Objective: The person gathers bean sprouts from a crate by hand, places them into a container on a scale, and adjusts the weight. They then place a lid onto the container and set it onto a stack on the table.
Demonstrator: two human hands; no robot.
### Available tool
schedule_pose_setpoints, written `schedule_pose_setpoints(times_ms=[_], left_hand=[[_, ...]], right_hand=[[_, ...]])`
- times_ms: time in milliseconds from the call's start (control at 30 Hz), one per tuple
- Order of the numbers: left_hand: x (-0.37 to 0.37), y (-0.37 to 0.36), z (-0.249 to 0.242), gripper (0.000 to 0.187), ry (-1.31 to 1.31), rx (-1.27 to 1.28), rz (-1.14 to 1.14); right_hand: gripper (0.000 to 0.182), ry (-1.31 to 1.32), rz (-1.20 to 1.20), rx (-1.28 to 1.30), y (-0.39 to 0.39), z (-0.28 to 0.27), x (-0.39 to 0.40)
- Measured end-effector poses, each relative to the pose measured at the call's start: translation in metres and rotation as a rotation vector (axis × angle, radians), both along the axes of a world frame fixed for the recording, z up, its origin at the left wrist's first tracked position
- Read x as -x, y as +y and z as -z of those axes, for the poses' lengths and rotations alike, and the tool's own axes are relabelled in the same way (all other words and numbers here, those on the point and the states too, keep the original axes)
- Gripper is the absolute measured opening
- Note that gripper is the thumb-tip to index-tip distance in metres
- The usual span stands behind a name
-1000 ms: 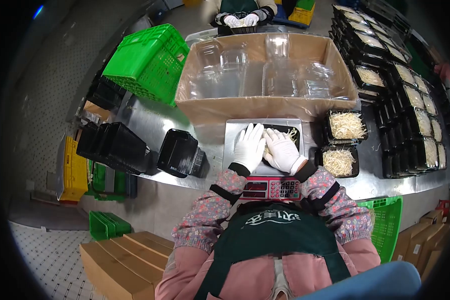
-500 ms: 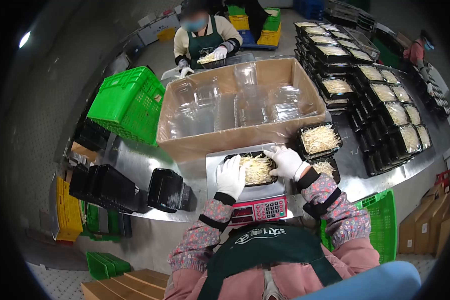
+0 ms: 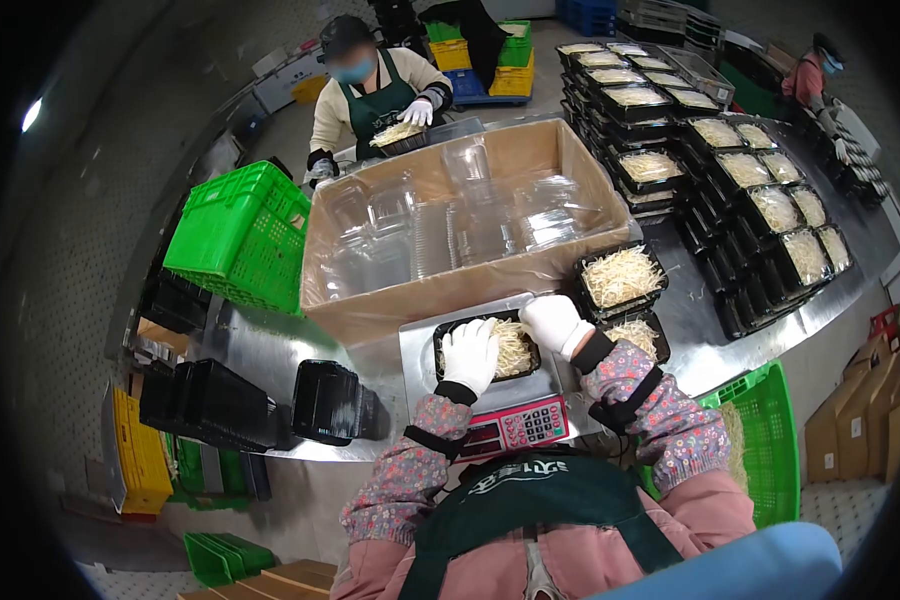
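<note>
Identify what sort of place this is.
Likely a food-packing room: stacked black trays of what look like bean sprouts, a scale on the metal table, and a carton of clear plastic pieces.

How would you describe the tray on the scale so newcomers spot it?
Find the large open cardboard box; on its near side is a red-fronted scale. On it lies a black tray of sprouts; unlike its neighbours, it has the wearer's left hand over it.
</note>
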State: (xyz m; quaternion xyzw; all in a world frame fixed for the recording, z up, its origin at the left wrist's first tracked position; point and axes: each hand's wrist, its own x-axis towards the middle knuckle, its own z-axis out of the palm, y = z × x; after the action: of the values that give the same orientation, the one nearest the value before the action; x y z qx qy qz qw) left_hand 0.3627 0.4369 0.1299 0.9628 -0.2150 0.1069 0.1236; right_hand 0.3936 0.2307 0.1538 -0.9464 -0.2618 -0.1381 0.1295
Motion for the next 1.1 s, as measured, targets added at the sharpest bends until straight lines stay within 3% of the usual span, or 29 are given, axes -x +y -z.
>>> schedule_pose_setpoints(times_ms=[200, 233, 300, 400, 467, 500, 533, 567, 600, 700, 800, 933, 1100], left_hand=[[0.001, 0.008, 0.001, 0.038, -0.031, 0.129, 0.06], [0.002, 0.011, 0.001, 0.038, -0.026, 0.249, 0.088], [0.005, 0.02, -0.014, 0.039, 0.044, 0.451, 0.102], [0.01, 0.046, -0.035, 0.036, 0.057, 0.68, 0.034], [0.023, 0.075, -0.046, 0.038, 0.046, 0.681, -0.02], [0.031, 0.09, -0.042, 0.039, 0.048, 0.673, -0.064], [0.04, 0.103, -0.036, 0.041, 0.05, 0.665, -0.106], [0.049, 0.116, -0.027, 0.047, 0.119, 0.625, -0.12], [0.056, 0.12, -0.02, 0.047, 0.117, 0.623, -0.124], [0.071, 0.12, -0.006, 0.059, 0.202, 0.556, -0.168], [0.064, 0.1, -0.001, 0.065, 0.075, 0.498, -0.072], [0.048, 0.079, -0.007, 0.07, 0.05, 0.408, -0.091], [0.039, 0.068, 0.014, 0.066, -0.01, 0.417, -0.155]], right_hand=[[0.017, 0.133, -0.004, -0.227, -0.08, -0.064, 0.013], [0.016, 0.184, 0.027, -0.248, -0.095, -0.081, 0.016], [0.016, 0.048, 0.054, -0.297, -0.123, -0.093, 0.02], [0.018, 0.179, 0.104, -0.359, -0.159, -0.093, 0.031], [0.017, 0.412, 0.204, -0.447, -0.181, -0.062, 0.042], [0.019, 0.535, 0.199, -0.443, -0.189, -0.043, 0.046], [0.023, 0.387, 0.195, -0.052, -0.191, -0.037, 0.053], [0.025, 0.359, 0.2, 0.015, -0.189, -0.03, 0.058], [0.027, 0.331, 0.208, 0.082, -0.182, -0.032, 0.063], [0.035, 0.329, 0.161, -0.189, -0.122, -0.053, 0.061], [0.048, 0.179, -0.005, -0.399, -0.042, -0.043, 0.054], [0.076, 0.144, -0.149, -0.28, 0.042, -0.004, 0.041], [0.071, 0.07, -0.253, -0.105, 0.068, 0.015, 0.033]])
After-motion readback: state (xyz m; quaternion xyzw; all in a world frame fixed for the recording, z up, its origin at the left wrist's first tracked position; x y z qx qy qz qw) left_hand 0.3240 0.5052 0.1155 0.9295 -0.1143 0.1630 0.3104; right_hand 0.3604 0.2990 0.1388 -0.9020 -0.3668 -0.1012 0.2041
